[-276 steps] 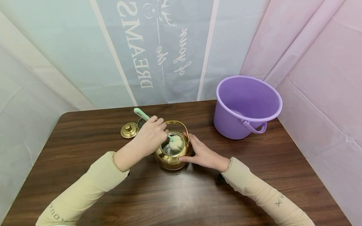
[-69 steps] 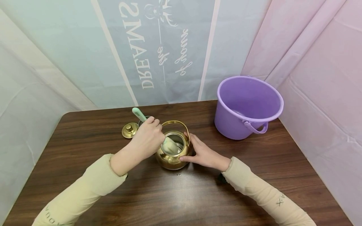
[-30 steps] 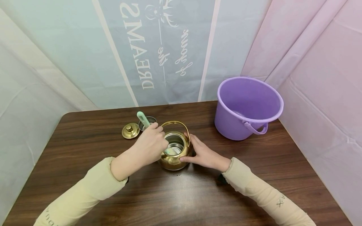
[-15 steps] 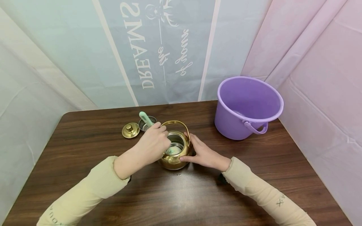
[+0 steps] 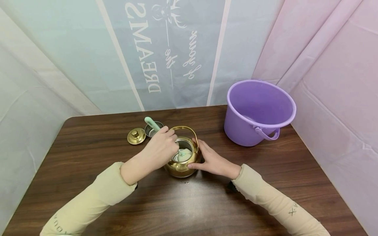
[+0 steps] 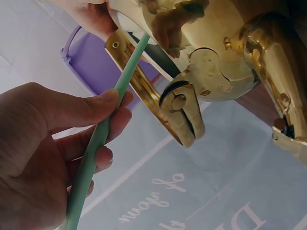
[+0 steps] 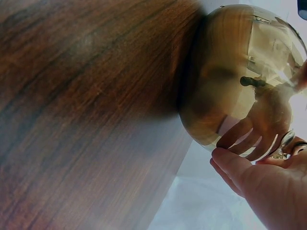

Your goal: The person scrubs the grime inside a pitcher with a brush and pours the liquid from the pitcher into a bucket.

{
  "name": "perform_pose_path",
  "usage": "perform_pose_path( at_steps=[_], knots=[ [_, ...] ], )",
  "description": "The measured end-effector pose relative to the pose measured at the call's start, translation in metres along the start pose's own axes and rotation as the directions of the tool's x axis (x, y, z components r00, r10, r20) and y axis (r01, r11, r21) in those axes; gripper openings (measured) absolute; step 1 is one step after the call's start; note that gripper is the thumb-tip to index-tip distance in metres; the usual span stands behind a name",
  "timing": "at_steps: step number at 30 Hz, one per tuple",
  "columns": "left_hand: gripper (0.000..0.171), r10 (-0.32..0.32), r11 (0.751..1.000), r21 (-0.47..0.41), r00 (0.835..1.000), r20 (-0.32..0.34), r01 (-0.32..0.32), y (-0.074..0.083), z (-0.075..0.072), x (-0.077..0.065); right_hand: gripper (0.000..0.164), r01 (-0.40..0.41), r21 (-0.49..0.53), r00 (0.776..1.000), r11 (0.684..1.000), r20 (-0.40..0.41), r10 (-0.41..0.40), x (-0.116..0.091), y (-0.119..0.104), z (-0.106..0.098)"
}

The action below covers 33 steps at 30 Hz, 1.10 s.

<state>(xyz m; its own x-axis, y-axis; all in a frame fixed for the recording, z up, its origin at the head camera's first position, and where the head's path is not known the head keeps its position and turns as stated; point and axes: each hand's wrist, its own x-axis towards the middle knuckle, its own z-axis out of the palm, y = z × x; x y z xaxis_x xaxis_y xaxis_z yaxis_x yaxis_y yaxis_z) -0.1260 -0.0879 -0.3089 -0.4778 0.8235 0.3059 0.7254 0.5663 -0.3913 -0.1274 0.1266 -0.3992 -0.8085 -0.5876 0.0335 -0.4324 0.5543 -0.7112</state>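
In the head view my left hand grips the pale green handle of a sponge cleaning brush. The brush's whitish sponge head sits inside the open mouth of a shiny gold teapot. Up close, the left wrist view has thumb and fingers pinching the slim brush handle, which slants into the pot's mouth. My right hand holds the teapot's right side, thumb at the front and fingers behind. The pot's hoop handle stands upright. Fingertips press the polished side of the teapot in the right wrist view.
Left of the pot, a gold lid lies on the brown wooden table. Beside the lid is a small metal strainer, partly behind the brush handle. A purple bucket stands at the back right, near the fabric wall.
The sponge head has shifted around inside the teapot, from the left side to the front right over the last second. My left hand moved slightly right; my right hand stays on the pot.
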Motion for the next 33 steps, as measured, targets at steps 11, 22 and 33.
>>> perform_pose_path(
  at_steps=[11, 22, 33],
  knots=[
    [0.020, -0.032, 0.999, -0.007, 0.999, -0.009, 0.031, -0.005, 0.006, 0.002, 0.095, -0.001, 0.000, 1.000, 1.000, 0.005, 0.001, 0.000, -0.001, 0.000],
    [0.021, -0.065, 0.998, 0.006, 0.997, -0.028, 0.065, -0.008, 0.010, 0.001, 0.095, 0.000, -0.006, 1.000, 1.000, 0.007, 0.000, 0.000, 0.000, -0.001],
    [0.025, -0.086, 0.996, 0.028, 0.995, -0.044, 0.087, -0.009, 0.013, 0.001, 0.097, -0.018, -0.009, 1.000, 1.000, 0.013, 0.018, -0.001, 0.000, -0.001]
  ],
)
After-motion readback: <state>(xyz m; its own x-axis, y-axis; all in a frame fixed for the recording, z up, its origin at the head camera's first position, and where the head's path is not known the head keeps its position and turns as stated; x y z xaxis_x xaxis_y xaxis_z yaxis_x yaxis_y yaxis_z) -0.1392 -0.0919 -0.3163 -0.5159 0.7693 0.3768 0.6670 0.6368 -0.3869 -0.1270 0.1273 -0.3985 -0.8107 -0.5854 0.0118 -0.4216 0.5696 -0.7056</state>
